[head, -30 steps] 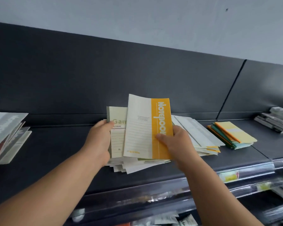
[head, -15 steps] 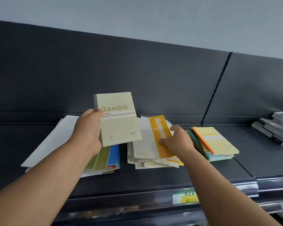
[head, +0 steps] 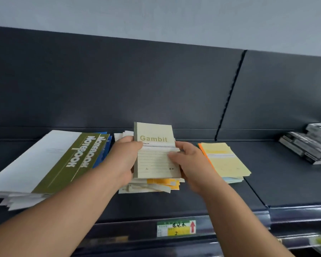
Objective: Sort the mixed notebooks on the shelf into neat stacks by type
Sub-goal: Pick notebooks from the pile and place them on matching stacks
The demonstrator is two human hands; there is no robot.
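Note:
A pale yellow "Gambit" notebook (head: 155, 158) is held upright above the middle pile. My left hand (head: 123, 160) grips its left edge with the thumb on the cover. My right hand (head: 188, 164) holds its right edge, thumb across the lined part. Under it lies a loose pile of white and orange notebooks (head: 156, 185). To the left sits a stack of large notebooks topped by an olive and white one (head: 50, 164), with a blue one (head: 105, 151) beneath. On the right lies a stack of small yellow notebooks (head: 224, 160) with an orange edge.
All stacks rest on a dark shelf (head: 174, 203) with a dark back panel. Black and white boxes (head: 309, 143) lie at the far right. A green and yellow price label (head: 176, 228) is fixed on the shelf's front rail.
My right hand left the orange notebook on the middle pile and came up to the Gambit notebook's right edge. The Gambit notebook moved right, over the middle pile.

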